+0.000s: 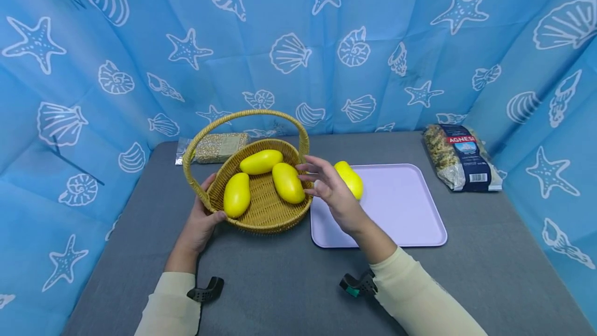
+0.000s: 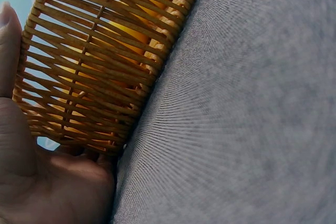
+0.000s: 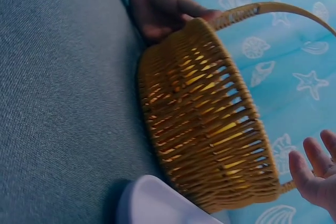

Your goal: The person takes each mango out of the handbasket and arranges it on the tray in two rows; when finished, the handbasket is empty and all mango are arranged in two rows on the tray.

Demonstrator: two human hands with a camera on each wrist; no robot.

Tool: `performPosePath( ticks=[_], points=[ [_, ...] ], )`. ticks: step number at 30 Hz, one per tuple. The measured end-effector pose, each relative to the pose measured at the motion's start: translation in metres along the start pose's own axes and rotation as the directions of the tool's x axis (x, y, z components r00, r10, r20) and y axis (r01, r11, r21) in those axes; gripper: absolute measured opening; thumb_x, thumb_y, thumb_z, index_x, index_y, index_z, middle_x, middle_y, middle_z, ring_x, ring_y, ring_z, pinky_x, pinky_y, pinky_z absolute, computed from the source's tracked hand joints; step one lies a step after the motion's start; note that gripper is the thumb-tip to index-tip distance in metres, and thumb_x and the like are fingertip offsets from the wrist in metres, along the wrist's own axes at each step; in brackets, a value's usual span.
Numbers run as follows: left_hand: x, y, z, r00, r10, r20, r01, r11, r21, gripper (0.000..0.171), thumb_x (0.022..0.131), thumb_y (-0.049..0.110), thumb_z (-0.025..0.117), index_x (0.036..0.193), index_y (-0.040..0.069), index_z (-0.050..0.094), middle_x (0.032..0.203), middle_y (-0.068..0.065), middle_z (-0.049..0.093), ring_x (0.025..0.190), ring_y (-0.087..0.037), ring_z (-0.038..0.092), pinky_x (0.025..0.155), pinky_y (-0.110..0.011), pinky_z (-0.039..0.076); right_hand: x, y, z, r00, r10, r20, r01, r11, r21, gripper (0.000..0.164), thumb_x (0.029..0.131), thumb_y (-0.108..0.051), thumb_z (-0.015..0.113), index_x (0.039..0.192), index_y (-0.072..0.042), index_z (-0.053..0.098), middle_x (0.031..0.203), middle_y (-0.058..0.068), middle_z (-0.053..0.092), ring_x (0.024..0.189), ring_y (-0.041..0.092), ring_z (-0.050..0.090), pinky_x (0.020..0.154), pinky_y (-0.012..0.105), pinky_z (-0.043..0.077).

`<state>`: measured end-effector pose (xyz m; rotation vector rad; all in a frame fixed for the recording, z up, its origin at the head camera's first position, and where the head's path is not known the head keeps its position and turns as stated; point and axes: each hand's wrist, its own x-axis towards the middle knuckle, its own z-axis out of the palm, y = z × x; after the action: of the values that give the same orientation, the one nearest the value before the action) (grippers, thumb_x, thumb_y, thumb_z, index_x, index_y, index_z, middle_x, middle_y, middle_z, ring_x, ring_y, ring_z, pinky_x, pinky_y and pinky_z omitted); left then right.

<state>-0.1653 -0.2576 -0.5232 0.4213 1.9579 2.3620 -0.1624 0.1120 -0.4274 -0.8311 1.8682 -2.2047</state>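
A wicker basket (image 1: 267, 214) with an arched handle holds three yellow mangoes (image 1: 237, 195). My left hand (image 1: 199, 228) grips its left side, thumb over the rim and fingers around the outer wall. The left wrist view shows that thumb and palm against the woven wall (image 2: 89, 72). At the right rim, near the handle's foot, my right hand (image 1: 338, 196) is held up with loosely extended fingers and nothing in it. In the right wrist view its fingers (image 3: 317, 156) stand beside the basket. Another mango (image 1: 352, 183) lies on the lilac tray (image 1: 401, 209), partly hidden by the right hand.
Behind the basket lies a clear bag of pale kernels (image 1: 219, 148). A pasta bag (image 1: 464, 159) lies at the back right of the grey table (image 1: 289, 284). A blue curtain (image 1: 242, 30) with shell prints surrounds the table's back and sides.
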Motion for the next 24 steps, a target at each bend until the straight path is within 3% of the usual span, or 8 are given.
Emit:
performPosePath(
  ticks=[4,11,15,24],
  points=[
    [0.000,0.000,0.000,1.000,0.001,0.001,-0.001,1.000,-0.004,0.098,0.101,0.008,0.081,0.176,0.020,0.019,0.177,-0.016,0.019,0.149,-0.023,0.038,0.111,-0.028,0.042,0.007,0.008,0.005,1.000,0.022,0.001,-0.021,0.997,-0.075,0.090,0.105,-0.060,0.066,0.167,-0.004,0.032,0.162,0.027,0.040,0.148,0.050,0.039,0.116,0.066,0.036],
    [0.000,-0.001,-0.001,1.000,0.008,0.007,-0.008,1.000,-0.003,0.098,0.101,0.009,0.082,0.176,0.020,0.019,0.177,-0.018,0.019,0.148,-0.023,0.039,0.111,-0.028,0.042,0.022,0.017,0.018,0.997,0.071,-0.012,-0.072,0.973,-0.217,0.087,0.102,-0.055,0.073,0.167,-0.010,0.036,0.164,0.013,0.043,0.151,0.042,0.040,0.117,0.067,0.035],
    [0.000,-0.001,-0.001,1.000,0.008,0.011,-0.008,1.000,-0.005,0.099,0.101,0.010,0.082,0.176,0.019,0.018,0.177,-0.018,0.019,0.148,-0.023,0.039,0.111,-0.028,0.043,0.032,0.024,0.026,0.994,0.097,-0.045,-0.106,0.943,-0.316,0.087,0.102,-0.055,0.073,0.169,-0.014,0.036,0.166,0.008,0.042,0.153,0.036,0.038,0.119,0.064,0.034],
    [0.000,0.000,0.000,1.000,0.003,0.007,-0.003,1.000,-0.009,0.099,0.101,0.008,0.081,0.176,0.019,0.018,0.176,-0.019,0.019,0.147,-0.023,0.040,0.110,-0.028,0.044,0.047,0.030,0.040,0.977,0.158,-0.140,-0.206,0.863,-0.462,0.094,0.099,-0.061,0.071,0.169,-0.010,0.035,0.168,0.013,0.036,0.151,0.032,0.038,0.120,0.059,0.032]
  ],
)
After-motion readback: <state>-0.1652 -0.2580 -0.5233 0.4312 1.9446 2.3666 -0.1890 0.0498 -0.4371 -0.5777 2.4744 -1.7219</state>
